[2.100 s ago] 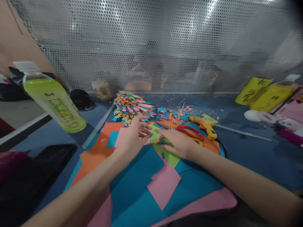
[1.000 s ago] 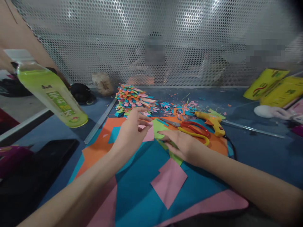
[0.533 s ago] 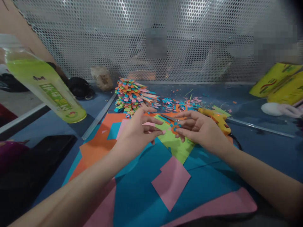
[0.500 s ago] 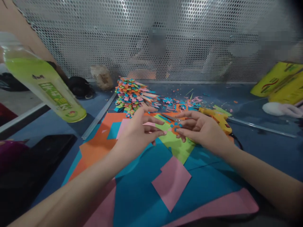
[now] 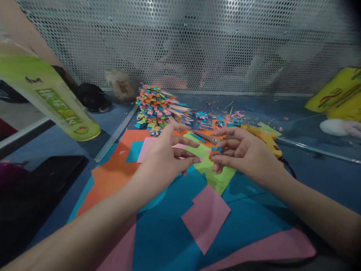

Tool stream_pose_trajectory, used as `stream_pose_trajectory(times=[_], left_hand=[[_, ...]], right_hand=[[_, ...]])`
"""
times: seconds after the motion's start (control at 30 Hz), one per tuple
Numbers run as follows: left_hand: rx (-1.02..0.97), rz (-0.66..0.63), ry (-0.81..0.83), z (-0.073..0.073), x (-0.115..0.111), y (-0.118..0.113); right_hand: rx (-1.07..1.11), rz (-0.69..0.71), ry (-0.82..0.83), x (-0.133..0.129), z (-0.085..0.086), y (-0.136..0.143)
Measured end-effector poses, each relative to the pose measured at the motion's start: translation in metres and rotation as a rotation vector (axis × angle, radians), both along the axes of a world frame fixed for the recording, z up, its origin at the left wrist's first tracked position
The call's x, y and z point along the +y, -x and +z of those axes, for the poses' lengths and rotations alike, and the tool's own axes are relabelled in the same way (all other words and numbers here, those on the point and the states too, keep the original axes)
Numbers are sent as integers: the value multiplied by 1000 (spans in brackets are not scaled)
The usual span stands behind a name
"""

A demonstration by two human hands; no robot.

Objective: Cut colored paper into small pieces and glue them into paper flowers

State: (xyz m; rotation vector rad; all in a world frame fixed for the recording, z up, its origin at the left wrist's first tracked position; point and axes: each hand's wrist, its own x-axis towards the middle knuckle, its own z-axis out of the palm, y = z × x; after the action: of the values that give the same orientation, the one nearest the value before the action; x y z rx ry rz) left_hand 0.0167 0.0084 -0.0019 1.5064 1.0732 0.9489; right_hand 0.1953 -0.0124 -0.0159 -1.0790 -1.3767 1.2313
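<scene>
Near the centre of the frame, the right hand (image 5: 248, 152) pinches a small orange-and-blue paper flower (image 5: 213, 155) between thumb and fingers, above a lime green sheet (image 5: 220, 182). Just left of it, the left hand (image 5: 166, 154) has its fingers curved and spread, pointing toward the flower but apart from it; whether something small sits at its thumb tip, I cannot tell.

At the left edge stands a clear plastic bottle (image 5: 63, 109), slanting in view, filled with yellow-green liquid nearly up to the shoulder; its top runs out of frame. In the upper left, against the perforated metal panel (image 5: 225, 49), is a pale container (image 5: 120, 84) with something tan inside, too blurred to name. Yellow packages (image 5: 334, 90) lie at the upper right, their contents hidden.

A cone-shaped stack of multicoloured paper pieces (image 5: 155, 105) stands above centre, with loose paper scraps (image 5: 225, 118) to its right. Scissor blades (image 5: 207, 137) show just behind the flower, and a yellow glue gun (image 5: 266, 141) lies behind the right hand. Below, a notched pink piece (image 5: 207, 222) rests on a large blue sheet (image 5: 166, 229).
</scene>
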Motion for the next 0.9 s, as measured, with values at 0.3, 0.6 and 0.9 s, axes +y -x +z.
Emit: stream_pose_trajectory(times=[0.3,0.6,0.9], left_hand=[[-13,-19,-65,-2,-1,0],[-24,-16,-89,-3,-3,0],[-5,-51,-156,-3,-2,0]], right_hand=[[7,18,68,1,1,-1],[-9,28,98,-1,1,3],[-19,47,102,-1,-2,1]])
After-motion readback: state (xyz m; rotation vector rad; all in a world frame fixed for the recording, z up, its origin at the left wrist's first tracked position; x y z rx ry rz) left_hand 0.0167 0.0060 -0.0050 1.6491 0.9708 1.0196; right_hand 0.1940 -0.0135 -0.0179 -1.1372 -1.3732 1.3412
